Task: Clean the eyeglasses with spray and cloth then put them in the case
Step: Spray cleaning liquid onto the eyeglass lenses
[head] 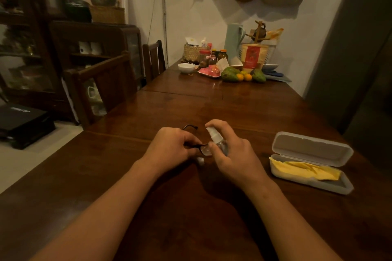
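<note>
The left hand [171,144] pinches the black eyeglasses [200,146]; the right hand [230,150], just beside it, grips the spray bottle [216,141]. Right of that, across bare table [148,207], the open case [311,161] holds the yellow cloth [303,170].

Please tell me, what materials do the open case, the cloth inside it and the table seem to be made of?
The case looks like matte, slightly see-through plastic: pale grey, with rounded moulded edges. The cloth seems a soft thin fabric, yellow, lying in folds; perhaps microfibre, but I cannot confirm. The table appears to be dark wood with a glossy finish, showing seams and reflections.
</note>
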